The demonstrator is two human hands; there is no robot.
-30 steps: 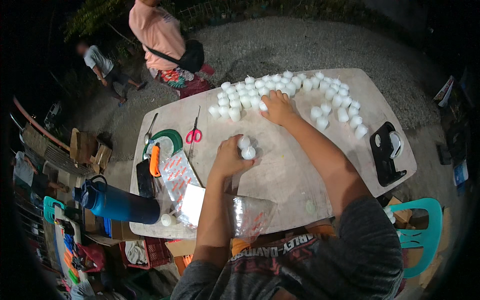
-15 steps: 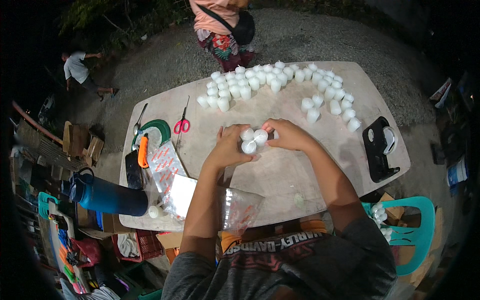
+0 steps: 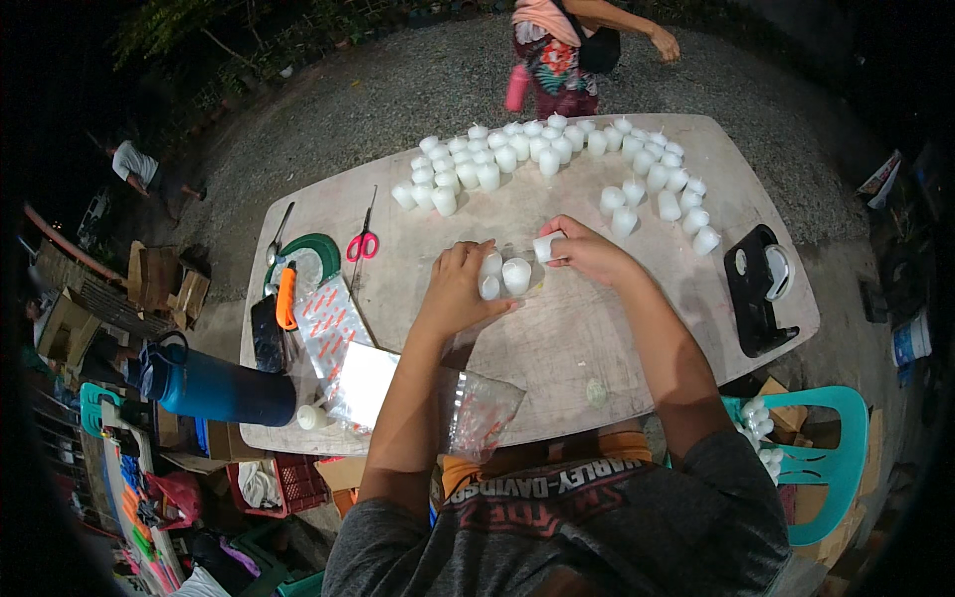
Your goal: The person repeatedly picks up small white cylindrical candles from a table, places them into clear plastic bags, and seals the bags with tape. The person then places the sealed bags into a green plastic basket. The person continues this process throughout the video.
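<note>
My left hand (image 3: 460,289) rests on the table (image 3: 557,348) with its fingers around a small group of white candles (image 3: 503,275), touching them. My right hand (image 3: 585,249) pinches one small white candle (image 3: 545,246) on its side, just right of that group. Several more white candles (image 3: 517,149) stand in rows across the far part of the table, curving down to its right side (image 3: 667,194).
Red-handled scissors (image 3: 362,243), a green tape roll (image 3: 310,257), an orange cutter (image 3: 286,296), a phone (image 3: 267,333), clear plastic bags (image 3: 343,348) and a blue bottle (image 3: 214,386) lie at the left. A black tape dispenser (image 3: 758,289) sits right. A person (image 3: 562,50) stands beyond the table.
My right hand came back from the far candle rows with one candle to the group near my left hand. The person beyond the table moved rightward.
</note>
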